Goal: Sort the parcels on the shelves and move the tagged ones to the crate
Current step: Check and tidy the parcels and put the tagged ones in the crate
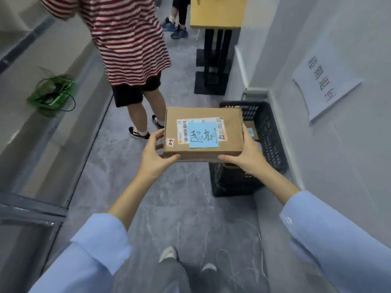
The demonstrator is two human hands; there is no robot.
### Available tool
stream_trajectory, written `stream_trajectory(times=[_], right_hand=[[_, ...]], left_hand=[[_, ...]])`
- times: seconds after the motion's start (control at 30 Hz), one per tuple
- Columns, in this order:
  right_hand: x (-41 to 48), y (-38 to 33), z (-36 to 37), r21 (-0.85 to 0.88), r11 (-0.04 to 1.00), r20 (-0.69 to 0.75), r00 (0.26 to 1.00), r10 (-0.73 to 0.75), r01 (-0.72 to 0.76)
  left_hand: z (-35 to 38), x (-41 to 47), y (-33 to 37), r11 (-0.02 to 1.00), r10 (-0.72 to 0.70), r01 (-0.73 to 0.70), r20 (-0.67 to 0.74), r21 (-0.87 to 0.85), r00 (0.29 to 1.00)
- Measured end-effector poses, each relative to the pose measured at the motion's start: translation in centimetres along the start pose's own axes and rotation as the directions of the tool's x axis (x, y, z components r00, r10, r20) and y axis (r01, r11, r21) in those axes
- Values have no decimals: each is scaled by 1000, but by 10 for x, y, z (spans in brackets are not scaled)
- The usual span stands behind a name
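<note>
A parcel storeroom aisle: grey shelves [27,132], a labelled parcel [231,145], a black crate [271,132], a wall sign [325,85].

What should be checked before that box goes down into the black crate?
1. Tag present: a blue note is stuck on top of the box. Ok.
2. Grip: the left hand and the right hand each hold a near corner, and the box sits level. Ok.
3. Lined up with the crate: the box covers only its left part. Not ok.
4. Room inside: another parcel lies in the crate, but the box hides the rest. Cannot tell.
5. Bystander: a person in a striped shirt stands to the left, away from the crate. Ok.
</note>
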State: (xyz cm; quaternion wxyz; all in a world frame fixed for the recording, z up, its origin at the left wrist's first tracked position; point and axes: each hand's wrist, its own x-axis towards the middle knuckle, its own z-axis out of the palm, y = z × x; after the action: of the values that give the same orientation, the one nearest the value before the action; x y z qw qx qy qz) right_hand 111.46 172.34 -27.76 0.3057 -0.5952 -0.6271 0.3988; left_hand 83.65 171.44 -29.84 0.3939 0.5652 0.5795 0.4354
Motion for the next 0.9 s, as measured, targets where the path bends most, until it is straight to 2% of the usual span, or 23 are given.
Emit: stream_trajectory(times=[0.2,0.57,0.9], right_hand=[[28,58,-46,-32,989,-113,984,137,-141],[117,176,-99,102,935,-174,920,352,-339],[155,285,-107,108,902,-200,880,431,-418]], left_hand=[[81,51,1,999,-26,22,132,30,991],[207,180,-38,992,-110,81,348,95,931],[280,236,-107,978,-184,109,506,176,842]])
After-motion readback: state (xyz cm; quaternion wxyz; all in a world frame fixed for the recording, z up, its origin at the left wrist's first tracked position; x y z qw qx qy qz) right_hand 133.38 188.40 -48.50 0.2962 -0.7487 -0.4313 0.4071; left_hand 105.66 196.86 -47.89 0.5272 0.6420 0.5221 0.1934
